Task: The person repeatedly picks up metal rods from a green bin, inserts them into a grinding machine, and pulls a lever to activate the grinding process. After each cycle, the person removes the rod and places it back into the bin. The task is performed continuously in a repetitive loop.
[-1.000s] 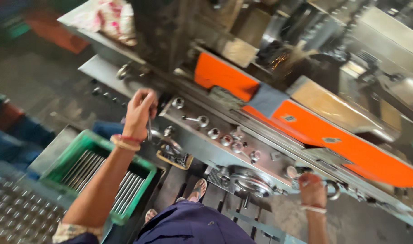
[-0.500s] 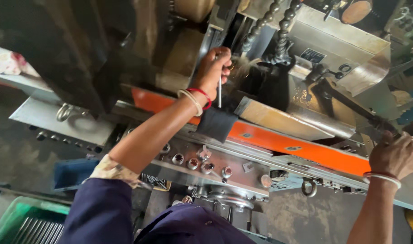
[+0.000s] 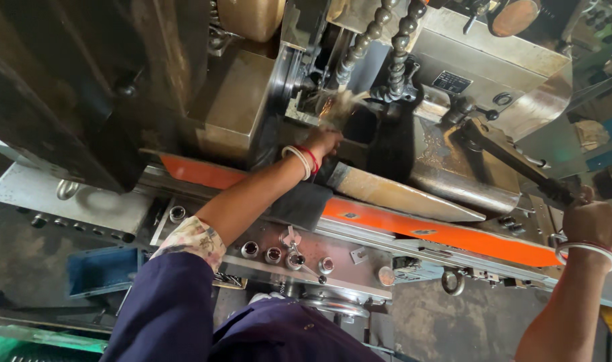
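left hand (image 3: 321,142) wedged in narrow machine recess, segmented coolant hoses (image 3: 386,47) crowding above, slanted steel guard (image 3: 403,194) below, long lever (image 3: 514,164) barring the right

- There is one view only, from a camera worn on the person's head, so no second view shares the scene.
- It looks steeply down and forward along both outstretched arms onto the grey metal machine (image 3: 453,74) with its orange guard strip (image 3: 447,234).
- It sits close: the blue-clad shoulder fills the lower edge, and the machine runs tilted across the picture.
- The floor shows only at the bottom corners.
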Action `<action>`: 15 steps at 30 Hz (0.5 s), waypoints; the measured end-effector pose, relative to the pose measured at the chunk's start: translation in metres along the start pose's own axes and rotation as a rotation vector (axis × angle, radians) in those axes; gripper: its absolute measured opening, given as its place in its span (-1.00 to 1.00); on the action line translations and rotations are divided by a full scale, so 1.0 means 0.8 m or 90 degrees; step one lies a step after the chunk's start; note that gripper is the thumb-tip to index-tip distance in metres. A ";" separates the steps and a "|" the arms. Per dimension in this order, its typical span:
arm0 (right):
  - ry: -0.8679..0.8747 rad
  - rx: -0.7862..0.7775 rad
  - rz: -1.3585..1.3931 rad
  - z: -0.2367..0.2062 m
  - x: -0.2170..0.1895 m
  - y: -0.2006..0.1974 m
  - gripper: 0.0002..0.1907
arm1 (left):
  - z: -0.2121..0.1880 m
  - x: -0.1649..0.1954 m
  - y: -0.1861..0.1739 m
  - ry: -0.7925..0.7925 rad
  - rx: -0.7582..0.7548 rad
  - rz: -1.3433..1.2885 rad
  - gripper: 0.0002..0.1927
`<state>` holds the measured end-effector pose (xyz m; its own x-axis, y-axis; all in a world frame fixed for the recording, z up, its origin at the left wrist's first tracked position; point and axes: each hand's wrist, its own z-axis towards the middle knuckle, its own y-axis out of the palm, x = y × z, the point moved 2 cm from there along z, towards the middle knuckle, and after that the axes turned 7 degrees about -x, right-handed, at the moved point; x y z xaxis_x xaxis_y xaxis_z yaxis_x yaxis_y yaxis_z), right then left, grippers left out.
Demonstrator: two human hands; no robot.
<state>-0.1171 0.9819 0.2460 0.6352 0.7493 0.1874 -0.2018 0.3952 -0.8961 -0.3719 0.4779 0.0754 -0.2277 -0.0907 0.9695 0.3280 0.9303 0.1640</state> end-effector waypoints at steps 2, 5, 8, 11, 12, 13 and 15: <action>-0.004 0.012 0.017 0.000 0.000 0.004 -0.22 | -0.003 -0.009 0.001 0.013 -0.045 0.051 -0.89; 0.028 0.030 0.051 0.000 0.002 0.007 -0.26 | -0.007 -0.019 0.003 -0.014 -0.129 0.044 -0.87; 0.027 0.040 0.028 0.000 0.002 0.006 -0.26 | -0.009 -0.021 0.005 -0.022 -0.164 0.059 -0.84; 0.028 0.049 0.016 -0.002 0.000 0.003 -0.24 | -0.009 -0.021 0.006 -0.033 -0.151 0.082 -0.82; 0.035 0.035 0.029 -0.002 -0.001 0.003 -0.25 | -0.009 -0.022 0.006 -0.040 -0.143 0.085 -0.81; 0.041 0.021 0.042 -0.003 -0.001 0.002 -0.25 | -0.010 -0.022 0.005 -0.032 -0.136 0.083 -0.81; 0.042 0.016 0.024 -0.005 -0.002 0.001 -0.25 | -0.012 -0.020 0.005 -0.013 -0.126 0.080 -0.81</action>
<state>-0.1156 0.9790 0.2433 0.6742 0.7278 0.1256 -0.2446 0.3804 -0.8919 -0.3584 0.4795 0.0619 -0.1915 0.0304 0.9810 0.5277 0.8459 0.0768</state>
